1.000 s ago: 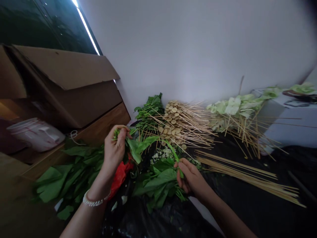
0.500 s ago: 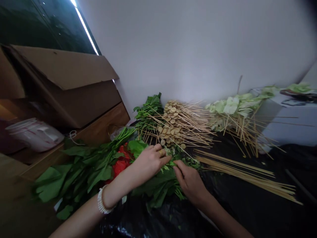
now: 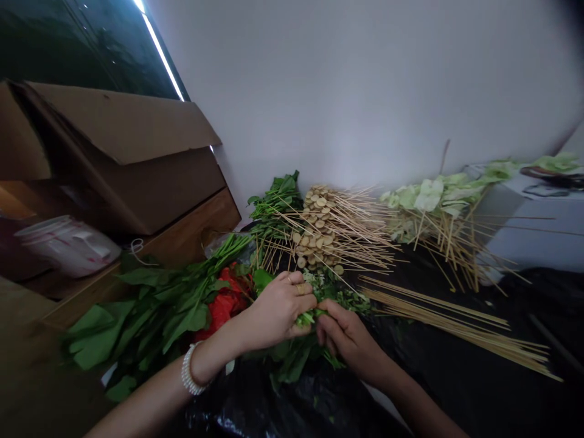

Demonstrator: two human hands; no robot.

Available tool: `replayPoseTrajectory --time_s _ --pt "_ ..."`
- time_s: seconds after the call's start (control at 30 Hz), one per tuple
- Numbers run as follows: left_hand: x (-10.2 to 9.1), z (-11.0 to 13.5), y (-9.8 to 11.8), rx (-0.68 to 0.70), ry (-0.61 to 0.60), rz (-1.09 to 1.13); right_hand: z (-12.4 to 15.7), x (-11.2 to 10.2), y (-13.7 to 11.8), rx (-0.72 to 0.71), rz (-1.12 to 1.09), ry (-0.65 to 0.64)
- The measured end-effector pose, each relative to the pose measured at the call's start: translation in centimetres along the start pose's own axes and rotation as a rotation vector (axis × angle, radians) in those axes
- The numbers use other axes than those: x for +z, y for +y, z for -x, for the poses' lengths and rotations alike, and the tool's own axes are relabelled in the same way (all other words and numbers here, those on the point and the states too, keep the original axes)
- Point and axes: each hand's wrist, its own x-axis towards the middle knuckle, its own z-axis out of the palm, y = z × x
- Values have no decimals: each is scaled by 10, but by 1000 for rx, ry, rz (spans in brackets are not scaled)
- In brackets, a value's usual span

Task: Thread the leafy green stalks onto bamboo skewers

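My hands are close together, fingertips almost meeting over a small bunch of green stems (image 3: pixel 306 317). My left hand (image 3: pixel 278 310) is curled around the bunch, knuckles up, with rings (image 3: pixel 300 289) on its fingers and a white beaded bracelet (image 3: pixel 190 372) at the wrist. My right hand (image 3: pixel 349 337) pinches the bunch's near-right end between thumb and fingers. Directly beneath lie loose leafy greens (image 3: pixel 292 364) on black plastic sheeting (image 3: pixel 292 407). Just left of my left forearm is a crumpled red plastic bag (image 3: pixel 222 309), and past it a heap of long-stemmed, broad-leaved greens (image 3: pixel 146 316). To the right of my right hand, bare bamboo skewers (image 3: pixel 460 325) lie side by side. Beyond my hands, skewered round slices (image 3: pixel 317 237) are piled beside bundled greens (image 3: pixel 278 204); farther right are skewered pale cabbage-like leaves (image 3: pixel 431 194). At far left, an open cardboard box (image 3: pixel 128 188) stands behind a translucent plastic tub (image 3: pixel 68 248).
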Motion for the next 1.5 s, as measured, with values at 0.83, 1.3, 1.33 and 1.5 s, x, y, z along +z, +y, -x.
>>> replayPoseTrajectory --time_s 0.83,1.3,1.33,1.5 --pt "3 -4 -19 -297 -5 -227 -4 -28 -3 -12 -497 239" --pt "104 -4 -7 -312 29 566 -8 -23 5 74 -569 230" --pt "96 -5 -11 -340 84 596 -8 -23 7 61 -550 247" --pt "55 -13 -14 -386 355 581 -10 -26 13 -12 -266 374"
